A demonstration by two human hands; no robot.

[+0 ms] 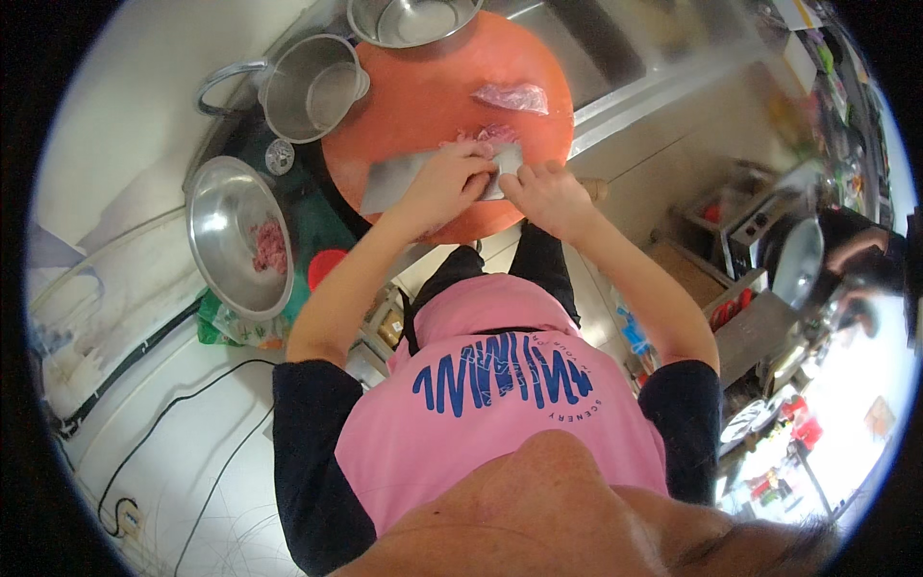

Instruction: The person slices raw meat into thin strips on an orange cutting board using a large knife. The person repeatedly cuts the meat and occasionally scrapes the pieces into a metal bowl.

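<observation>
On a round orange cutting board (447, 79) lies a broad metal cleaver blade (393, 180), flat across the near part. My left hand (454, 177) is over the blade with its fingers curled against it; whether they pinch anything is hidden. My right hand (551, 191) is closed around the blade's right end, and a wooden handle end (596, 189) sticks out beyond it. Pale pink shreds, perhaps meat or plastic film (490, 135), sit just past the blade. Farther back on the board is a crumpled clear plastic bag (513, 98).
A steel bowl (238, 238) with minced meat (270, 247) stands at left, near a red lid (326, 268). An empty metal pot (314, 90) and another steel bowl (414, 21) touch the board's far edge. A metal sink (577, 50) adjoins it; a wok (800, 260) is at right.
</observation>
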